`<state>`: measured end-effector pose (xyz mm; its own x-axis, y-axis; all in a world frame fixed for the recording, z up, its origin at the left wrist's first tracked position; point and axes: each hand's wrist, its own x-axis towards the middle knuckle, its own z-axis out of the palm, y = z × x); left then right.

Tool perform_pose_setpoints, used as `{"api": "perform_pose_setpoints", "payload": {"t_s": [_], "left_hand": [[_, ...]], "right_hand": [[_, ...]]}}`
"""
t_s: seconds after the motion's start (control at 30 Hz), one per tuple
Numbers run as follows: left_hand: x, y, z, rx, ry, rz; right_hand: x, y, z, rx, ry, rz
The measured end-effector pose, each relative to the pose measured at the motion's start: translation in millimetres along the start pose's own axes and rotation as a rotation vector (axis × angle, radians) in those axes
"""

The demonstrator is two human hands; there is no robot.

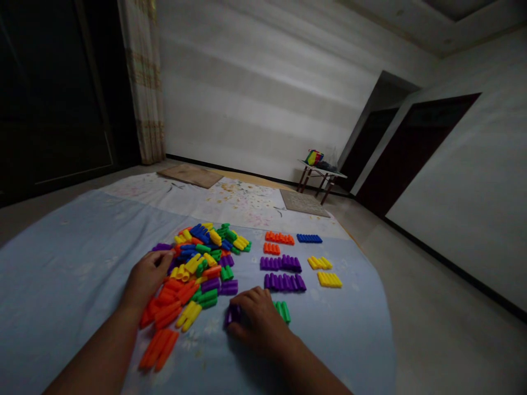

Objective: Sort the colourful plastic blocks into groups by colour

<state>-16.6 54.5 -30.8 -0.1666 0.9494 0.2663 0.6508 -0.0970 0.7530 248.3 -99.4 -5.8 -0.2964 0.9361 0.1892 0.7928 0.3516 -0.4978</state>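
Holding a purple piece (233, 315) between thumb and fingers, the right hand (263, 321) is resting low over the near part of the blue cloth (349, 340). Its fingers are curving over the piece and are hiding some of it. Just to the right, a green row (282, 311) is lying, partly hidden by the same hand. The left hand (146, 277) is reaching to the left edge of the pile (193, 264). Its thumb and index finger are bending toward each other beside something purple, but whether they are gripping anything, I cannot tell.

The pile is lying between and beyond the two hands, with orange, yellow, green, blue and purple pieces mixing in it. Near its close end, an orange piece (158, 350) is lying a little apart. To the right of the pile, more pieces are forming rows, each in one colour: two orange rows (280, 238) far, a blue row (309, 238) to the right of them, two purple rows (285, 283) nearer, and two yellow rows (329, 280) on the right side.

Farther away, a brown board (191, 174) is lying left and a grey board (304, 203) right. Beyond, a small table (323, 171) is carrying a colourful bag (314, 157).
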Motion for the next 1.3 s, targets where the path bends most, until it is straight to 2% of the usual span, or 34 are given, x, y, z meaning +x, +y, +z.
{"api": "perform_pose_setpoints", "payload": {"t_s": [0.1,0.2,0.27,0.43,0.63,0.8,1.03,1.3], "left_hand": [[0,2,-1.5,0.003,-0.015,-0.007],[1,3,-1.9,0.003,-0.03,-0.012],[1,3,-1.8,0.003,-0.034,-0.017],[1,2,-0.8,-0.009,-0.025,-0.018],[4,-4,3.4,-0.026,0.011,0.012],[5,-7,5.4,-0.029,0.03,0.027],[6,-10,7.3,-0.039,-0.005,0.031],[3,-6,5.5,-0.037,0.014,0.039]], "right_hand": [[1,7,-10,0.024,0.092,-0.012],[8,22,-31,-0.021,0.197,0.028],[16,36,-47,-0.094,0.225,0.084],[36,74,-72,-0.286,0.119,0.21],[43,95,-73,-0.37,0.033,0.263],[42,99,-71,-0.397,-0.008,0.286],[40,83,-66,-0.323,0.139,0.195],[43,71,-63,-0.34,0.073,0.249]]}}
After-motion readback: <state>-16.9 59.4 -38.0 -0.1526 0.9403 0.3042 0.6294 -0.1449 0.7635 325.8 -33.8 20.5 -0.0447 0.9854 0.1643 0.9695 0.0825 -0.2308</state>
